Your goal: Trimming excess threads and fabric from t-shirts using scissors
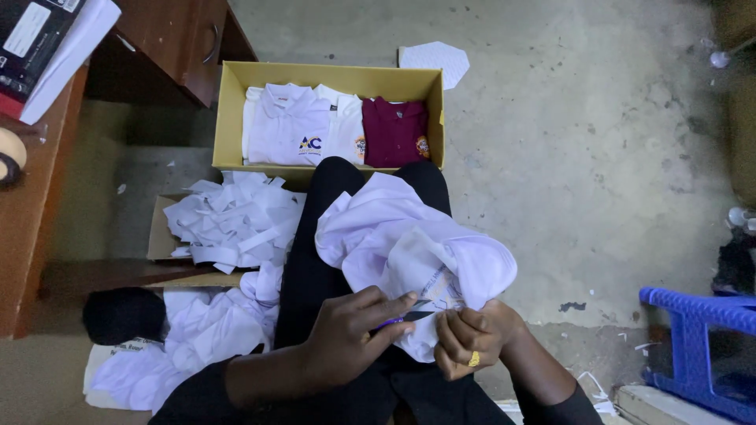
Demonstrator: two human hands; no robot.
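A white shirt (402, 236) lies bunched on my lap, over black trousers. My left hand (346, 334) grips a small tool with a purple handle and dark blade (411, 316), its tip against the shirt's printed patch. My right hand (468, 338), with a gold ring, pinches the fabric edge just right of the blade.
A yellow cardboard box (228, 118) ahead holds folded white shirts and a maroon one. White paper scraps (232, 220) pile on a flat box at left, more white cloth (197, 330) below. Wooden desk (31, 205) far left, blue plastic stool (697, 346) at right, concrete floor.
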